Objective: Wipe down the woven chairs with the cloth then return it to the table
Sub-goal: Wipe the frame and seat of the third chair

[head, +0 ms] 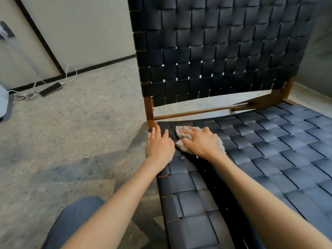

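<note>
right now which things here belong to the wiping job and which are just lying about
Job: cloth under the right hand; chair, left hand flat on it.
Lying about: dark device and white cable on the floor.

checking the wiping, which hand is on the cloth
The right hand presses the pale cloth onto the woven seat; the left hand rests flat on the bare weave beside it.

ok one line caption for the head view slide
Right hand presses a grey cloth onto the woven chair seat while the left hand rests flat beside it.
</note>
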Motion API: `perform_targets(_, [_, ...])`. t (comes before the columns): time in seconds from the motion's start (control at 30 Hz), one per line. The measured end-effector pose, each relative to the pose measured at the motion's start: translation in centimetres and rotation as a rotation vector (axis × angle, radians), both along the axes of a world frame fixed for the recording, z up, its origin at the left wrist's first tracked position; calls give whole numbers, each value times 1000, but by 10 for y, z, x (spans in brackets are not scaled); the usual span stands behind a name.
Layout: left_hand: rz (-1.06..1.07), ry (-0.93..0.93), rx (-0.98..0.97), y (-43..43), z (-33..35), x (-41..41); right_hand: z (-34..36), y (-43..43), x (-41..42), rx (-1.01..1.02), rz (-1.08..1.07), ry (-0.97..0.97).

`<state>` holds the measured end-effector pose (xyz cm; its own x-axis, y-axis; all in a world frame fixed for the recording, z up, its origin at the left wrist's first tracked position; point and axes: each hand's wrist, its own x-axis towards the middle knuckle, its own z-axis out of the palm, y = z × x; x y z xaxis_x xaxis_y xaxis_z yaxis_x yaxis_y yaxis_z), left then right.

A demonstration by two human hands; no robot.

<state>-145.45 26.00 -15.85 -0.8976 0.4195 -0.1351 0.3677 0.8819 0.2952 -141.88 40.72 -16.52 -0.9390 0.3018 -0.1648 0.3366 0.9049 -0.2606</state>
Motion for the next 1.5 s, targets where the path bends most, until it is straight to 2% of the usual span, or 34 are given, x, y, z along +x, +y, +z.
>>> perform_targets(0.47, [-172, -68, -44, 10, 25, 73, 68, -30, 216, 23, 37, 43])
perform_targets(0.63, [-218, -52, -95, 18, 20, 79, 64, 3, 240, 151, -116, 25])
perform_targets(0.83, [-230, -18, -120, 27, 14, 67, 41, 26, 187, 105, -43, 68])
perform_targets(1.17, [-201, 57, -117, 50, -7, 27, -14, 61, 13, 61, 14, 72])
perform_targets(1.33, [-172, 57, -154, 71, -21, 15, -33, 82, -40, 74, 87, 133])
perform_targets(1.5, [-164, 55, -146, 89, -31, 5, -41, 126, -57, 132, -102, 112])
